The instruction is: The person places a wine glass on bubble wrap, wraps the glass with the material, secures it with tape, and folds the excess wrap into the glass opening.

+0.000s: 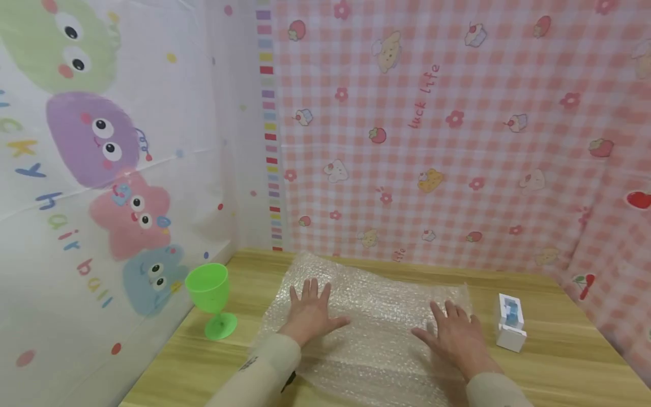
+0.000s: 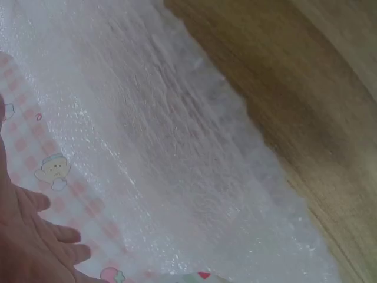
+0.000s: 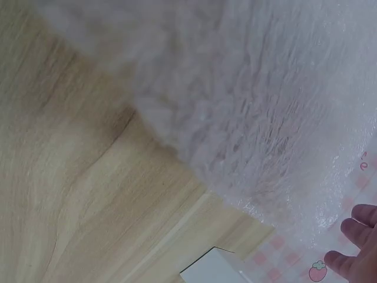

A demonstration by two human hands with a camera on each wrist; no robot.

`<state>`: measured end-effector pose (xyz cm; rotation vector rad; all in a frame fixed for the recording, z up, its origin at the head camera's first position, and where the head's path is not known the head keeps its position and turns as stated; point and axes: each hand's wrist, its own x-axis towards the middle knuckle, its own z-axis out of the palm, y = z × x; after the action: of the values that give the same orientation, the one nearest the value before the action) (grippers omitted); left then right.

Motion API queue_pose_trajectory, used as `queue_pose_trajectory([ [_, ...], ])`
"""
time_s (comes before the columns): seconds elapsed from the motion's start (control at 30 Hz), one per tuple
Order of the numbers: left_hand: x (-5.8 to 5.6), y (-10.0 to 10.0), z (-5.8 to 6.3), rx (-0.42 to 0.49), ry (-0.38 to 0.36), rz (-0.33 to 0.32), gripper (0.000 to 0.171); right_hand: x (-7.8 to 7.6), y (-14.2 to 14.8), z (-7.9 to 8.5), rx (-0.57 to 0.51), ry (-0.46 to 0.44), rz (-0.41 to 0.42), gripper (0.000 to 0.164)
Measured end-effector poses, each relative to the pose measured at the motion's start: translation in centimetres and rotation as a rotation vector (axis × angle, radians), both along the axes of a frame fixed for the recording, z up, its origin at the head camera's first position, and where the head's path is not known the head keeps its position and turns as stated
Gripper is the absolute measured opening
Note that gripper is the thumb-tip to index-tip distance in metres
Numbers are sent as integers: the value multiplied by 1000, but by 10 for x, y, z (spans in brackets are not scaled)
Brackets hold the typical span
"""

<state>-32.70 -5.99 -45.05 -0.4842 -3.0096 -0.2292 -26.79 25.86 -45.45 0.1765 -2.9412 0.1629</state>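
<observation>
A wide sheet of clear bubble wrap [image 1: 378,322] lies spread over the wooden table, its far edge a little wavy. Over its left part is my left hand [image 1: 311,315], fingers spread and thumb pointing inward. My right hand [image 1: 458,341] is over the right part, fingers spread in the same way. Neither hand grips anything. In the left wrist view the fingers [image 2: 59,236] show at the lower left, straight and apart. The right wrist view has the fingertips [image 3: 356,233] at its lower right edge, beside the bubble wrap [image 3: 253,112].
A bright green plastic goblet [image 1: 208,291] stands on the table [image 1: 168,370] to the left. Right of the wrap sits a small white box [image 1: 511,336] with a blue pattern. A small dark object [image 1: 289,381] shows beside the left sleeve. Printed cloths hang behind and at both sides.
</observation>
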Motion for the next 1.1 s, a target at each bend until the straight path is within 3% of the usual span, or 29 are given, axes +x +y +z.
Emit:
queue_pose_trajectory([
  [0.3,6,-9,1,45,-104,8,89,3,-1,4,19,-57,-3,81],
  [0.6,9,-15,4,14,-121,22,83,2,-1,7,49,-88,-1,71],
  [0.9,12,-22,10,14,-120,-5,62,3,3,6,63,-83,17,55],
  [1.1,13,-25,14,25,-122,-10,59,4,4,7,49,-87,26,47],
])
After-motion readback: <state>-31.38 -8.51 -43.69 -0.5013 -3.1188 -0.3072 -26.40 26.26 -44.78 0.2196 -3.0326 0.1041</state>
